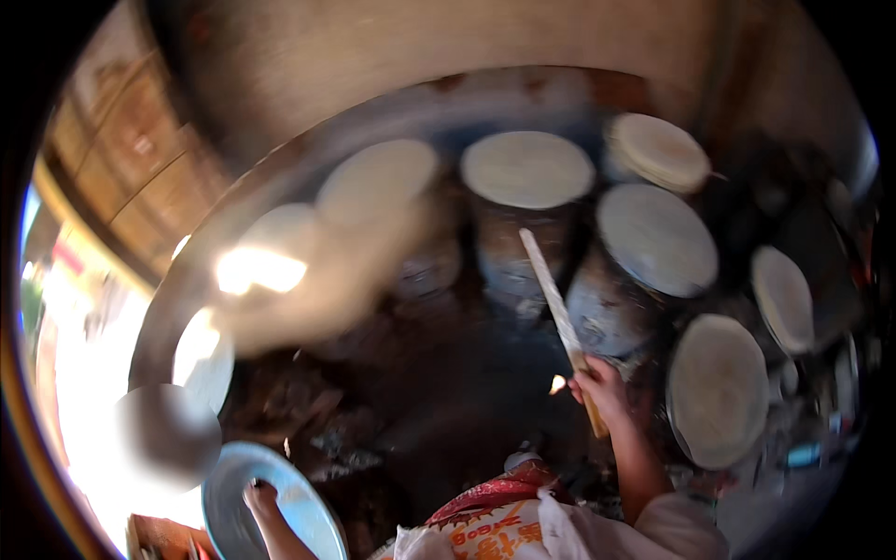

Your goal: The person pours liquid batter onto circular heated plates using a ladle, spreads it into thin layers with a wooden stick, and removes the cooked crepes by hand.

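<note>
Hands at a ring of round drums

The right hand (602, 390) was closed around a long flat stick (558, 313); the left hand (261, 499) gripped the rim of a blue plate (308, 509).

left rounds (308, 271) blurred, glare-washed

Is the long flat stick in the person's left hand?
No, the right hand grips the long flat stick, while the left hand rests on a pale blue round lid.

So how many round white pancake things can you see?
8 clear: pale discs arc from the top down the right; left, blurred. Glare may hide more.
</note>
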Motion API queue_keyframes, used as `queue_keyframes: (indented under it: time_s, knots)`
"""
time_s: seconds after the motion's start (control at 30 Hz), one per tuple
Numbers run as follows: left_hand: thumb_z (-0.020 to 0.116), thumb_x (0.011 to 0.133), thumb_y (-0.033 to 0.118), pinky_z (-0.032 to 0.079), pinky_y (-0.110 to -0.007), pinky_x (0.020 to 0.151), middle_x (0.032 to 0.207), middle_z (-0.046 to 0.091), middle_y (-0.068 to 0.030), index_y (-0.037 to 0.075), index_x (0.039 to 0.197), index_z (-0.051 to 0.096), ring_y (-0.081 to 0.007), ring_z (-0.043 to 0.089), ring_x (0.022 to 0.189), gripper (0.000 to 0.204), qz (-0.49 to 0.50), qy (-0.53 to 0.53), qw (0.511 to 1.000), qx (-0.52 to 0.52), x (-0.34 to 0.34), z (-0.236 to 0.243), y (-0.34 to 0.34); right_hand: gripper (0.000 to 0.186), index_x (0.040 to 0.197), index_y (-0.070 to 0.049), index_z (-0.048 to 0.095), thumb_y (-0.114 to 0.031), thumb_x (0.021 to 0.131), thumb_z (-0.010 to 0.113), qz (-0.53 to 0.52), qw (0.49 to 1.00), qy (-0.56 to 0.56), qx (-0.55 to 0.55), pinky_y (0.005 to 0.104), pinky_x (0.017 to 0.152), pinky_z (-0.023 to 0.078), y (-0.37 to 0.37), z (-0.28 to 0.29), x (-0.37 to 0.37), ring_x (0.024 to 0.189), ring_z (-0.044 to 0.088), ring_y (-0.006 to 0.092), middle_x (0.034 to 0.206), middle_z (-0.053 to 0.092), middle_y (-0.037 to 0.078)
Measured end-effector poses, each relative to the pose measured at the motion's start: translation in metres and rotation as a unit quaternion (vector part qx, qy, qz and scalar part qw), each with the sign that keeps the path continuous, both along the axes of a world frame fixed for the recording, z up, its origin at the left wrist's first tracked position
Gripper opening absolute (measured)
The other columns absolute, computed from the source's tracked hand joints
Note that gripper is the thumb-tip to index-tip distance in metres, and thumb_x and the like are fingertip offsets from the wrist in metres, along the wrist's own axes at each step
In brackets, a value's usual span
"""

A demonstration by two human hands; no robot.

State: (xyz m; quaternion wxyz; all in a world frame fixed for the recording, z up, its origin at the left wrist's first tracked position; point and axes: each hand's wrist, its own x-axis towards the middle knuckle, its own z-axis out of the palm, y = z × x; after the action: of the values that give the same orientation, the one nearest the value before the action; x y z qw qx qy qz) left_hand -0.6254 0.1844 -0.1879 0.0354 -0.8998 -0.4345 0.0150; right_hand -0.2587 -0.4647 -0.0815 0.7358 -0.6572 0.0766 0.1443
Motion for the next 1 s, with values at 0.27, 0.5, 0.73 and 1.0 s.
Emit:
queue_keyframes:
  time_s: [0.27,0.5,0.73,1.0]
  knots:
    - [0.039,0.088,0.014,0.049,-0.032,0.077,0.106,0.060,-0.0100,0.001,0.105,0.057,-0.0223,0.059,0.094,0.028,0.168,-0.138,0.932,-0.290,0.243,0.027,-0.127,0.036,0.120,-0.010,0.054,-0.015,0.085,0.059,-0.343,0.933,-0.002,-0.112,0.0246,0.033,0.031,-0.177,0.027,0.147,0.039,0.036,0.0078,0.061,0.043,-0.001]
    - [0.045,0.088,0.017,0.049,-0.030,0.073,0.107,0.058,-0.0075,0.005,0.111,0.055,-0.0200,0.058,0.094,0.028,0.099,-0.269,0.881,-0.376,0.386,0.062,-0.200,0.025,0.102,-0.010,0.063,-0.018,0.080,0.055,-0.277,0.802,-0.094,-0.521,0.0370,0.075,0.047,-0.205,-0.010,0.217,0.086,0.060,0.0336,0.093,0.062,0.017]
    - [0.050,0.088,0.019,0.048,-0.028,0.068,0.109,0.055,-0.0050,0.009,0.117,0.053,-0.0177,0.056,0.094,0.031,-0.045,-0.359,0.763,-0.535,0.505,0.091,-0.305,0.036,0.102,-0.011,0.065,-0.033,0.074,0.070,-0.268,0.879,-0.115,-0.378,0.0311,0.050,0.043,-0.177,0.035,0.081,0.053,0.051,0.0127,0.065,0.060,0.004]
    - [0.062,0.077,0.009,0.045,-0.034,0.086,0.115,0.055,-0.0164,0.004,0.125,0.048,-0.0287,0.056,0.100,0.050,-0.693,-0.085,0.469,-0.540,0.523,0.112,-0.702,0.014,0.073,-0.001,0.058,-0.011,0.064,0.063,-0.436,0.596,0.069,-0.671,0.0431,0.075,0.045,-0.426,-0.010,-0.110,0.087,0.054,0.0362,0.087,0.058,0.018]
